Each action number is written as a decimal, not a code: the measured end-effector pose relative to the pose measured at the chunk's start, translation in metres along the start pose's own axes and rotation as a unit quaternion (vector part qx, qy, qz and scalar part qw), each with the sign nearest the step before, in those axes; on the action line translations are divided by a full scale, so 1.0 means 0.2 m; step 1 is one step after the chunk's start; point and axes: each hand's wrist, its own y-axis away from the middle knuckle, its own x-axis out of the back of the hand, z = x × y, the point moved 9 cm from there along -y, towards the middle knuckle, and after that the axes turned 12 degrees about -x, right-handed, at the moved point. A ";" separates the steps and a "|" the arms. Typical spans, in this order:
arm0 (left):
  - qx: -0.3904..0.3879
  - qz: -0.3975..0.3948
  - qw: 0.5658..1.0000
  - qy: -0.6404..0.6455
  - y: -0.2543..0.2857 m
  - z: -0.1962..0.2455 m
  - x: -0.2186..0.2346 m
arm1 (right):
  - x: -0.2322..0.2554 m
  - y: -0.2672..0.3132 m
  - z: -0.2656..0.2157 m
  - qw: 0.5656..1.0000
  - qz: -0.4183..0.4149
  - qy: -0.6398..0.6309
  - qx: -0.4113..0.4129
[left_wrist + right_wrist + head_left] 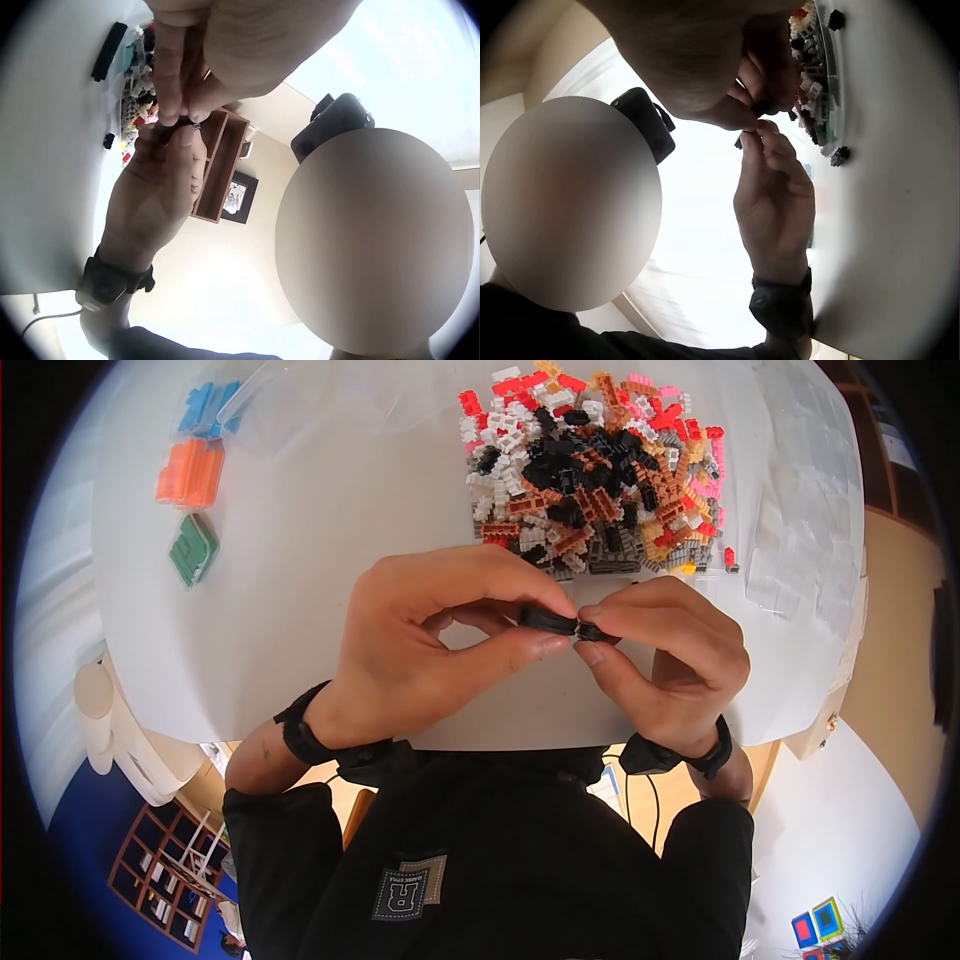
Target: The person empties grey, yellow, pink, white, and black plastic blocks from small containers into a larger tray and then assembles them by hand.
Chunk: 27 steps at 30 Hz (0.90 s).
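Observation:
Between finger and thumb, the left hand (430, 630) pinches a black brick piece (546, 621). A smaller black piece (597, 632) is pinched by the right hand (675, 650), its end meeting or nearly meeting the first; whether they are joined I cannot tell. Both hands are raised over the table's near part, just below the brick pile (600, 480). The left wrist view has the left hand (255, 45) above and the right hand (154, 187) below, fingertips together. Fingers hide most of both pieces in the right wrist view.
An orange block (190, 472), a blue block (208, 408) and a green piece (193, 550) lie on the white table (270, 610) at the left. Clear plastic (800, 510) lies along the right side. Loose black pieces (841, 156) sit near the pile in the right wrist view.

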 end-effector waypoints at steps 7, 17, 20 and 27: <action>-0.013 -0.001 1.000 -0.016 0.00 0.01 -0.01 | -0.01 0.01 0.00 1.000 -0.003 0.006 -0.006; -0.026 -0.014 0.999 -0.034 0.00 0.02 -0.02 | -0.01 0.02 0.00 1.000 -0.013 0.006 -0.008; -0.033 -0.018 0.998 -0.045 0.00 0.02 -0.02 | -0.01 0.02 0.00 1.000 -0.017 0.011 -0.009; -0.060 -0.032 0.995 -0.078 -0.01 0.05 -0.02 | -0.01 0.02 0.00 1.000 -0.012 0.004 -0.012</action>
